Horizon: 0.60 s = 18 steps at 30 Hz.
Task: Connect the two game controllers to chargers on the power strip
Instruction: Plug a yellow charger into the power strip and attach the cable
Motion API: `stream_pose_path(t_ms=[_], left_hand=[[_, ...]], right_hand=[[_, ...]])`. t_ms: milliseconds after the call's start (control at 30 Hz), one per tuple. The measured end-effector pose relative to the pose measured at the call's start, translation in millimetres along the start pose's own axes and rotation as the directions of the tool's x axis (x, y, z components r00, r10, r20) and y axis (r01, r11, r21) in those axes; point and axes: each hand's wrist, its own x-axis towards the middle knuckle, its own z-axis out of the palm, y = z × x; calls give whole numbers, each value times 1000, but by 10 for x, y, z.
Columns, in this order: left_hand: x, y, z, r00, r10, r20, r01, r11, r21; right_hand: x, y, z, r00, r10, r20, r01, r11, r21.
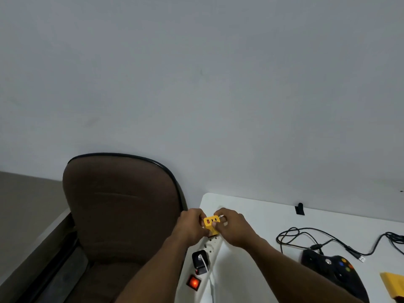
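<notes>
A yellow charger [211,224] with several ports on its top stands at the far end of the white power strip [213,248]. My left hand [192,228] grips its left side. My right hand [232,228] pinches its right side, with a white cable end at its fingertips. A black charger [200,260] with a white cable [205,264] in it sits nearer on the strip, beside the lit red switch [194,282]. A black game controller [334,271] lies at the right, its black cable [317,241] looped with a loose USB plug [361,258].
The white table [262,217] ends at a grey wall. A brown chair back [122,204] stands left of the table's corner. A yellow object [393,285] lies at the bottom right edge. A small black clip [299,209] sits on the table's far edge.
</notes>
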Motion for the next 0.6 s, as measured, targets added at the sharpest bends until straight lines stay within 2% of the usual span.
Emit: stream_pose_path(t_ms=[267, 400, 600], left_hand=[[83, -116, 60, 999, 26, 33, -25, 1000, -10], [8, -134, 99, 997, 33, 76, -36, 999, 40], [-23, -151, 202, 997, 28, 67, -31, 999, 42]], right_hand=[[72, 16, 15, 999, 33, 17, -33, 999, -26], [59, 30, 59, 997, 41, 60, -36, 997, -69], [25, 107, 116, 996, 90, 26, -88, 993, -82]])
